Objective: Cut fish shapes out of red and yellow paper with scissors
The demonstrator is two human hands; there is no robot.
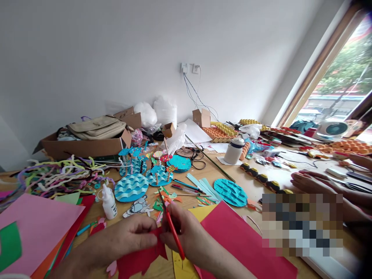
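The red paper piece (142, 257), judged light and floppy, is pinched near its cut edge by the left hand (130, 236) while red-handled scissors (171, 224) are gripped in the right hand (188, 236)

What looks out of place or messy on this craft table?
Nothing looks spilled or damaged. Paper scraps lie scattered beyond the scissors in the right hand, and pipe cleaners sprawl in a tangle at the far left.
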